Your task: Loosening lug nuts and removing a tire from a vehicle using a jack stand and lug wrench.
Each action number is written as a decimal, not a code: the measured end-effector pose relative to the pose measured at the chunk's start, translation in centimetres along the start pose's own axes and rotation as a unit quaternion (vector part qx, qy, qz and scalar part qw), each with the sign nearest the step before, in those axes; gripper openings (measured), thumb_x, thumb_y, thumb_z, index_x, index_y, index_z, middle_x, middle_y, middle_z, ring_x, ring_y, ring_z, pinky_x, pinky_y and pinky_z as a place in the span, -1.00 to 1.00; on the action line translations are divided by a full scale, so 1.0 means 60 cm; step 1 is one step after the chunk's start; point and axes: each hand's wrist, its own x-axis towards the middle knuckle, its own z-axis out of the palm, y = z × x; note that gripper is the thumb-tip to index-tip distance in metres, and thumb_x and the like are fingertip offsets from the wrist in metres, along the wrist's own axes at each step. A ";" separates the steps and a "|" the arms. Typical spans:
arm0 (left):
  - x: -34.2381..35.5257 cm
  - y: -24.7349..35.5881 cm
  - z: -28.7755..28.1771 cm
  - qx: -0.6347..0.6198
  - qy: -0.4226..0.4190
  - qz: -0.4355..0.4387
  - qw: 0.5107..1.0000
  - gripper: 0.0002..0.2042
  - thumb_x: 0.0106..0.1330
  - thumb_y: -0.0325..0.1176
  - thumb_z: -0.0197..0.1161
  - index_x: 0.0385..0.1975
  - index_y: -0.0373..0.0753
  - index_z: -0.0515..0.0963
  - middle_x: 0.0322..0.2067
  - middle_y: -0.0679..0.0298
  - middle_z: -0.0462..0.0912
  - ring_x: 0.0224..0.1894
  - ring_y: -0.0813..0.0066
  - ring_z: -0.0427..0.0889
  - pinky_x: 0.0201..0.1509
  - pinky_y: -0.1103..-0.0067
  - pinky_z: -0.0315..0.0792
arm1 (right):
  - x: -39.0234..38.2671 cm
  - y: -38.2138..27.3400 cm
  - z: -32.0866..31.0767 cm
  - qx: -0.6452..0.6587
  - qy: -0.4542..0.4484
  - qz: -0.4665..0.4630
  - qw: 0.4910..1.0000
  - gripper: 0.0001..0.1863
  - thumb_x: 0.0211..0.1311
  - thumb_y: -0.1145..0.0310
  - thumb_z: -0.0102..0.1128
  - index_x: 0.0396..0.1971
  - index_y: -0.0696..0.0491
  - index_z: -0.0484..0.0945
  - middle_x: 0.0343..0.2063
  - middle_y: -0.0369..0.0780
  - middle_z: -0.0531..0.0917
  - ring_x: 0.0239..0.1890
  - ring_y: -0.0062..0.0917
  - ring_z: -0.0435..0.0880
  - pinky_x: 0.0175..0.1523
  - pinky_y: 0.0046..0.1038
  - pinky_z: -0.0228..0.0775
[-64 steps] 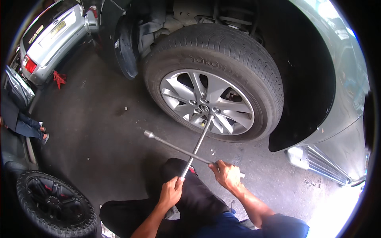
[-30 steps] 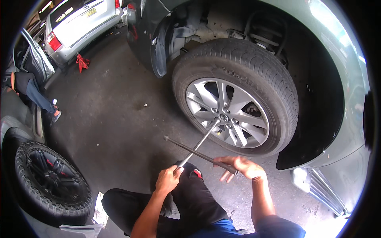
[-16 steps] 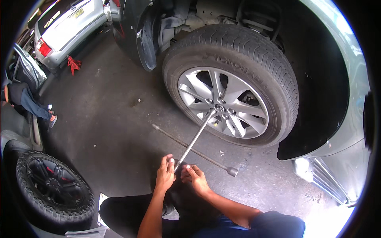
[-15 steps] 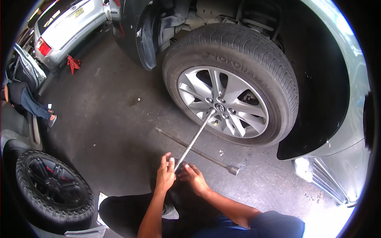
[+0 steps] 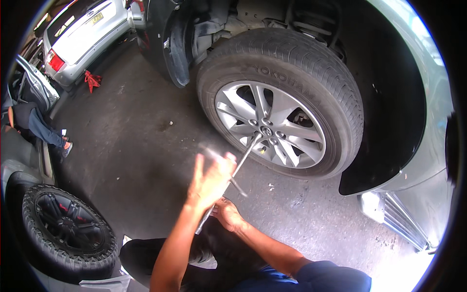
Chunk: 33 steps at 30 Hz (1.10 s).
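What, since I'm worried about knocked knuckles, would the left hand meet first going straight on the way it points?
Probably a blurred arm of the silver metal cross-shaped wrench, close by the left hand; past it, the black rubber tyre. Depth is unclear there.

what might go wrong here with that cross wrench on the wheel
The cross wrench has a blurred crossbar that might rap the left hand, spread close to it. The wrench could also slip off the wheel: the left hand is open, and whether the right hand steadies the shaft is unclear.
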 end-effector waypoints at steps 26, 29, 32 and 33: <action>-0.187 0.030 -0.050 -0.583 -0.237 -0.392 0.671 -0.58 0.56 -0.02 0.11 -0.19 -0.33 0.65 -0.38 -0.07 0.72 -0.23 -0.12 0.73 -0.16 0.19 0.53 | -0.029 -0.055 -0.004 0.159 0.218 -0.144 0.952 0.05 0.37 -0.41 0.05 0.58 -0.02 -0.07 0.55 -0.05 0.12 0.41 -0.11 0.37 0.41 -0.07 0.22; -0.179 0.012 -0.058 -0.587 -0.284 -0.402 0.643 -0.56 0.59 -0.02 0.06 -0.26 -0.32 0.64 -0.39 -0.03 0.72 -0.24 -0.12 0.72 -0.16 0.20 0.54 | -0.035 -0.077 0.026 0.217 0.241 -0.157 0.933 0.05 0.35 -0.39 0.07 0.58 -0.01 -0.07 0.58 -0.07 0.06 0.56 -0.11 0.14 0.56 -0.03 -0.01; -0.211 0.014 -0.015 -0.554 -0.251 -0.355 0.709 -0.53 0.61 -0.03 -0.02 -0.29 -0.32 0.63 -0.39 -0.03 0.72 -0.25 -0.13 0.72 -0.14 0.17 0.55 | -0.036 -0.071 0.099 -0.028 0.277 -0.330 0.902 -0.07 0.45 -0.13 0.13 0.57 0.03 -0.05 0.56 0.02 0.06 0.59 -0.12 0.06 0.57 -0.06 -0.05; -0.224 0.020 0.013 -0.519 -0.185 -0.292 0.782 -0.52 0.63 -0.04 -0.07 -0.31 -0.32 0.62 -0.38 -0.04 0.72 -0.25 -0.14 0.72 -0.14 0.14 0.55 | -0.028 -0.076 0.148 -0.111 0.232 -0.388 0.885 -0.09 0.46 0.00 0.17 0.58 0.07 -0.09 0.55 0.08 0.05 0.60 -0.09 0.02 0.59 -0.06 -0.11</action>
